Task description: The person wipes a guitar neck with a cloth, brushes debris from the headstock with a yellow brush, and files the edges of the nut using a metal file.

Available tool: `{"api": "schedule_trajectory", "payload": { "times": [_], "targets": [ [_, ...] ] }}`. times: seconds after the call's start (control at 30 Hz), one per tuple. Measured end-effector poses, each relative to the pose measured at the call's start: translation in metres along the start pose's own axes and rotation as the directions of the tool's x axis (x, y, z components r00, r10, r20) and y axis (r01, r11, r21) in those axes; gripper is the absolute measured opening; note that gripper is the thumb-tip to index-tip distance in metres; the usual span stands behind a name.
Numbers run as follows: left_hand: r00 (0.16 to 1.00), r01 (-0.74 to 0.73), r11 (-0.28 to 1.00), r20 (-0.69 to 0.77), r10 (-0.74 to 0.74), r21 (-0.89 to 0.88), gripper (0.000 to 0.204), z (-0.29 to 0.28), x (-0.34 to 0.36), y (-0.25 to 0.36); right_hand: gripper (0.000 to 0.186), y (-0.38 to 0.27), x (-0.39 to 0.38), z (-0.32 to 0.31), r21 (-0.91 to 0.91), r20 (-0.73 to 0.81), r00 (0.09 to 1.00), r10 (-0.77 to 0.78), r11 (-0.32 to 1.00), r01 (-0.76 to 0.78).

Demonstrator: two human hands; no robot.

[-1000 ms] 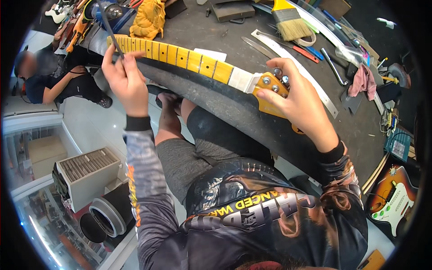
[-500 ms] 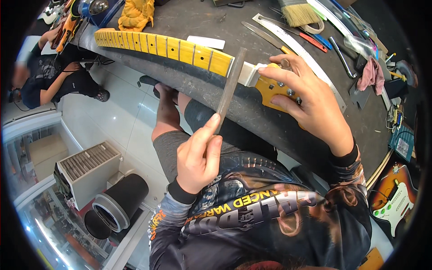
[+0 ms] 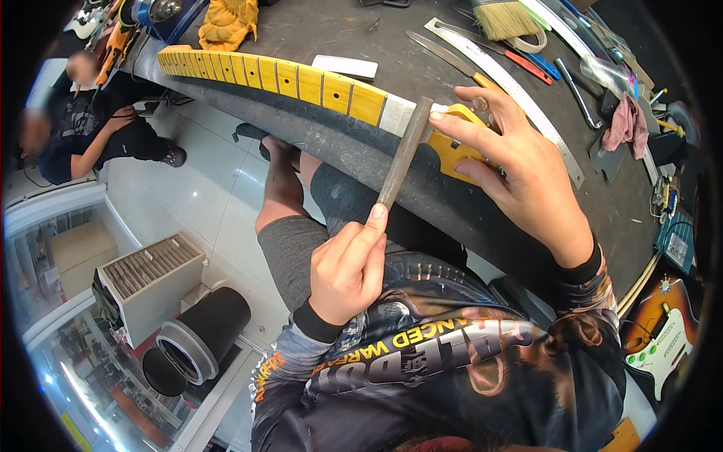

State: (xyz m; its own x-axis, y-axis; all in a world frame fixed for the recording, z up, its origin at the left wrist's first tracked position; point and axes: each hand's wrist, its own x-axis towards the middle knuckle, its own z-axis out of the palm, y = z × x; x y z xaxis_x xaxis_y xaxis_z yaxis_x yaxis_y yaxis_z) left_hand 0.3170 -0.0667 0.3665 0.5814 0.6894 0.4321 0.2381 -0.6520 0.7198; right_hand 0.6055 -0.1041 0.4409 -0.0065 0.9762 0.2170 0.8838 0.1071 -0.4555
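Observation:
A yellow guitar neck with dark fret dots lies along the bench edge, its headstock to the right. My right hand grips the headstock with thumb and bent fingers. In my left hand is a long grey metal file, its lower end in my closed fingers and my index finger stretched along it. The file lies slantwise across the neck at the headstock end, beside a pale masked strip past the last frets. It hides part of the nut area.
A white block lies behind the neck. Farther right are a steel ruler, a knife, a brush and a pink cloth. A yellow cloth sits far left; a person works beyond. A sunburst guitar body stands right.
My left hand has moved the file right along the neck toward the headstock, uncovering the pale strip. My right hand keeps its hold on the headstock.

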Motion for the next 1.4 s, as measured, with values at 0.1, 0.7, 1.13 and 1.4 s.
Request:
{"api": "schedule_trajectory", "payload": {
  "times": [0.1, 0.7, 1.13, 1.4],
  "targets": [
    [0.996, 0.051, 0.998, 0.065, -0.053, 0.021, 0.05, -0.003, 0.002, 0.005, 0.069, -0.001, -0.001, -0.001, 0.023, 0.014, 1.0, 0.011, 1.0, -0.011],
    [0.997, -0.013, 0.99, 0.082, 0.002, 0.141, 0.05, -0.005, 0.073, 0.034, 0.066, -0.014, -0.007, 0.006, -0.121, -0.051, 0.998, -0.029, 0.992, 0.022],
    [0.999, 0.003, 0.999, -0.041, -0.001, 0.053, 0.047, -0.003, -0.021, -0.009, 0.067, 0.004, -0.001, 0.004, 0.049, -0.002, 0.999, 0.04, 0.998, -0.04],
    [1.0, -0.01, 0.999, 0.004, 0.01, 0.035, 0.053, 0.003, -0.012, -0.005, 0.068, 0.008, 0.0, 0.009, 0.022, -0.051, 0.999, 0.005, 1.0, -0.004]
  ]
}}
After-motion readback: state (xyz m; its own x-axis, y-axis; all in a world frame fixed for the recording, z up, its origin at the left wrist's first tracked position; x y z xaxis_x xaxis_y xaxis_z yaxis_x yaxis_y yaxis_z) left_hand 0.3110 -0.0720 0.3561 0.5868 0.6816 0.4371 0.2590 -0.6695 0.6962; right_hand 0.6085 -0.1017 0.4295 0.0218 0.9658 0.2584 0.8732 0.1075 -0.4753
